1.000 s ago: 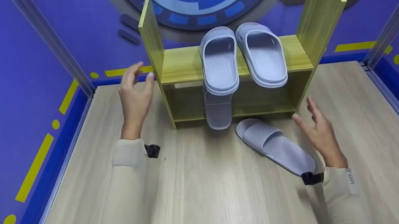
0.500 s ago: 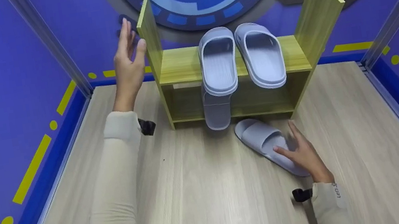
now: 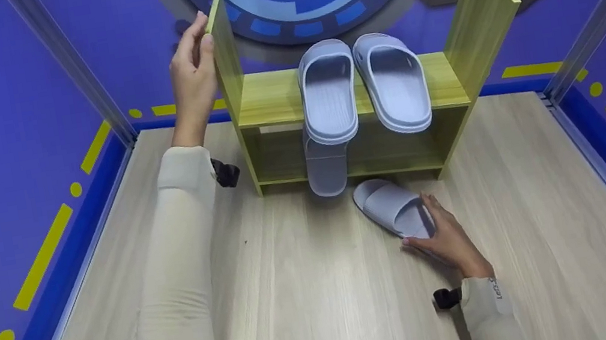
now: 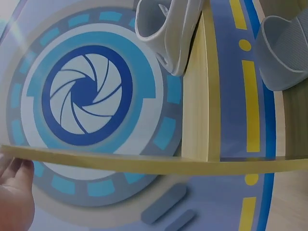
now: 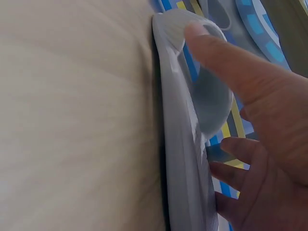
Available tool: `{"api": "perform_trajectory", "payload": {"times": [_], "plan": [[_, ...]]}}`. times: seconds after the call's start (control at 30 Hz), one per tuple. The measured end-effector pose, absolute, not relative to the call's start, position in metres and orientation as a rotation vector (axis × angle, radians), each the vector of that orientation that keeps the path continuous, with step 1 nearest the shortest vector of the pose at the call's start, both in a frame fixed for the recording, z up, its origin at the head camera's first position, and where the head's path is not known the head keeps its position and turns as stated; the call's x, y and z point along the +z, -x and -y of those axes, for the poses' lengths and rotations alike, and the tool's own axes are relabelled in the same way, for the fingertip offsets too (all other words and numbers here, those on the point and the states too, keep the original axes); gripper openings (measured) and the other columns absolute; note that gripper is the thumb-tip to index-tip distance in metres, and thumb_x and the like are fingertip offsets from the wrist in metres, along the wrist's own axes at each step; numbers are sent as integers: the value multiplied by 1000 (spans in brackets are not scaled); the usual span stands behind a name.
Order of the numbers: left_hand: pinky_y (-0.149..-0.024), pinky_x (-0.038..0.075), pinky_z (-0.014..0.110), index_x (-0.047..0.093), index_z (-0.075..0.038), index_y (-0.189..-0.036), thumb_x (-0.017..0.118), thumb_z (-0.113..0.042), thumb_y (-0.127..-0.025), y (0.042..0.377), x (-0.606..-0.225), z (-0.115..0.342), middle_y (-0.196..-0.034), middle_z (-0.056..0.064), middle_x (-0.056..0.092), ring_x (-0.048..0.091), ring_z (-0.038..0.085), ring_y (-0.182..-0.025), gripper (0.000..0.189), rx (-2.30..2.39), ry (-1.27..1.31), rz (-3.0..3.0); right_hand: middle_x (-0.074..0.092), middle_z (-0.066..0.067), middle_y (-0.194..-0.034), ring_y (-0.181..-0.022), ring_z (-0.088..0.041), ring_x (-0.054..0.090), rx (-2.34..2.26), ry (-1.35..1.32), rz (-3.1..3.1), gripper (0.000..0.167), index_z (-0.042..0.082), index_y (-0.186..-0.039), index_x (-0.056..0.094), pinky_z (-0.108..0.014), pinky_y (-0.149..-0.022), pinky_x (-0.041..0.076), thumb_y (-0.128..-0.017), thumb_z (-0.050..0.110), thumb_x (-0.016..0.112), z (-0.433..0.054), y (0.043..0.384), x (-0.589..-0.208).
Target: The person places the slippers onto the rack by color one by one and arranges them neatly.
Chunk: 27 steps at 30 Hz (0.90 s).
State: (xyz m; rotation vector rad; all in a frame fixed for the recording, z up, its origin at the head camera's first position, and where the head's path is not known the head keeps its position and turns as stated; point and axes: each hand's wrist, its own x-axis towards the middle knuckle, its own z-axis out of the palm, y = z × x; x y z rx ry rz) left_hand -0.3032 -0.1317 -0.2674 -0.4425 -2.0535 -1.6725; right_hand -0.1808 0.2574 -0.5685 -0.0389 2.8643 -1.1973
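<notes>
My left hand [image 3: 193, 78] touches the outer side of the rack's left upright panel [image 3: 225, 48], near its top, with fingers extended. In the left wrist view its fingertips [image 4: 24, 168] lie against the panel edge. My right hand [image 3: 447, 238] is spread over the heel half of a grey slide slipper [image 3: 390, 205] on the floor. Its thumb reaches the slipper's left edge and its fingers the right edge. The right wrist view shows the slipper [image 5: 183, 144] flat, thumb held above it and fingertips at the sole. My palm hides the slipper's heel end.
The yellow-green wooden rack [image 3: 273, 95] has two pale slippers, left [image 3: 330, 99] and right [image 3: 400, 91], on its upper shelf. Another grey slipper [image 3: 328, 172] sits on the lower shelf, its heel jutting out. Blue printed walls [image 3: 2, 151] close in the wood-look floor [image 3: 298, 292].
My left hand has moved up along the left panel and now touches it near the top. My right hand has moved left and over the floor slipper.
</notes>
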Motion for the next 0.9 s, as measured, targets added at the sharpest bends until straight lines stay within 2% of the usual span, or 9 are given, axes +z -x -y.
{"api": "perform_trajectory", "payload": {"times": [0.17, 0.47, 0.6, 0.9], "plan": [[-108, 37, 22, 54, 0, -133, 43, -11, -102, 306, -270, 137, -148, 8, 45, 45, 13, -134, 35, -1684, 430, 2053, 10, -23, -159, -144, -44, 16, -1132, -11, -2864, 114, 5, -154, 16, -58, -115, 20, -70, 40, 84, -255, 182, -567], [-107, 40, 22, 57, -2, -128, 49, -12, -99, 319, -277, 138, -146, 6, 48, 47, 9, -133, 32, -1581, 411, 2077, 16, -16, -160, -139, -42, 23, -1074, -49, -2851, 112, 12, -155, 12, -61, -109, 19, -72, 39, 82, -252, 185, -567], [-105, 41, 23, 58, -3, -127, 50, -12, -98, 313, -272, 135, -146, 4, 48, 48, 7, -132, 32, -1598, 385, 2087, 19, -16, -160, -136, -43, 24, -1048, -59, -2846, 114, 12, -155, 12, -61, -106, 20, -71, 38, 83, -251, 186, -566], [-106, 41, 23, 58, -2, -126, 49, -11, -98, 316, -276, 134, -146, 5, 48, 47, 8, -132, 31, -1660, 364, 2038, 26, -17, -157, -132, -40, 29, -1002, -89, -2837, 117, 17, -156, 12, -61, -102, 29, -68, 40, 85, -253, 188, -565]]}}
